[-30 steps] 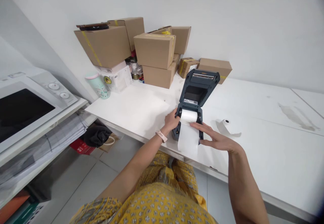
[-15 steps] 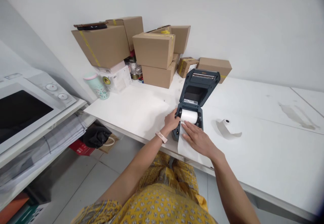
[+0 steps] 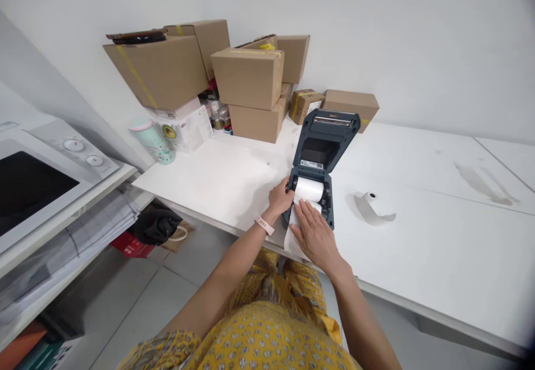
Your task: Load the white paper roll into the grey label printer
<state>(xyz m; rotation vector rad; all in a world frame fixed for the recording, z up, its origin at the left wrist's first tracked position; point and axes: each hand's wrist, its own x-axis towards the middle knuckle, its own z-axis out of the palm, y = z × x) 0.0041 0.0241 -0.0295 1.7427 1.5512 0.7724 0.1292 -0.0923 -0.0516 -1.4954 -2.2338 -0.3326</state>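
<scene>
Head view, clock taken around the printer: the dark printer [image 3: 320, 164] sits near the front edge of a white table [image 3: 209, 189], its lid [image 3: 332, 127] raised toward twelve o'clock. A white paper roll [image 3: 309, 189] lies inside, and a paper strip [image 3: 295, 244] hangs out at about seven. At nine o'clock the left hand [image 3: 279, 196] grasps the printer's side; at six the right hand [image 3: 315, 236] lies flat on the paper, fingers extended, grasping nothing. A smaller roll [image 3: 373, 207], partly unwound, rests just past three. Cardboard boxes [image 3: 246, 83] are stacked at eleven, and a microwave [image 3: 45, 180] stands far off at nine.
</scene>
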